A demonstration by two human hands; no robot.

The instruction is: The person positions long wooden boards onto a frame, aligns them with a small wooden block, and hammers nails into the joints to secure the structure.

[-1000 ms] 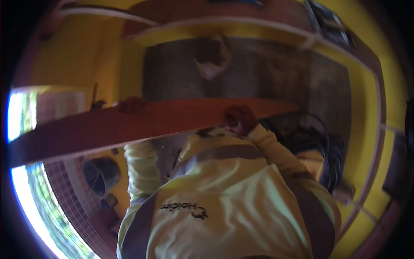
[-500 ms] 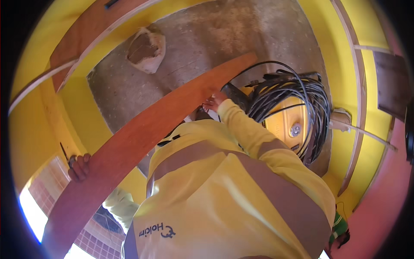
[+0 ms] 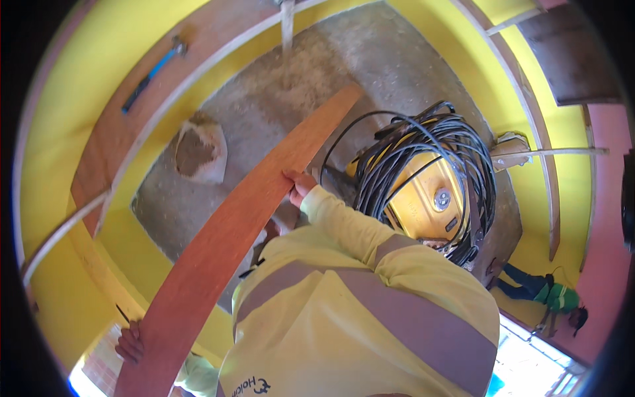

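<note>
A long reddish-brown wooden board [image 3: 221, 251] slants across the view, from the lower left up to the middle. My left hand [image 3: 130, 342] is wrapped over its left edge near the low end, fingers on the outside. A thin dark stick, perhaps a pencil [image 3: 122, 313], juts up from that hand. Farther up, my right hand [image 3: 301, 185] grips the opposite edge of the board, with the thumb on its upper face. The board's lowest end runs out of the picture.
Right of the board, a coiled black cable [image 3: 377, 178] lies over a yellow machine [image 3: 423, 198]. A torn sack [image 3: 200, 152] sits on the concrete floor. A blue-handled hammer [image 3: 155, 69] rests on a wooden shelf [image 3: 112, 142]. Another person [image 3: 559, 298] in a green vest is at the right.
The board and both hands have shifted lower in the picture, still gripping. The view has also swung, so the hammer and more of the other person now show.
</note>
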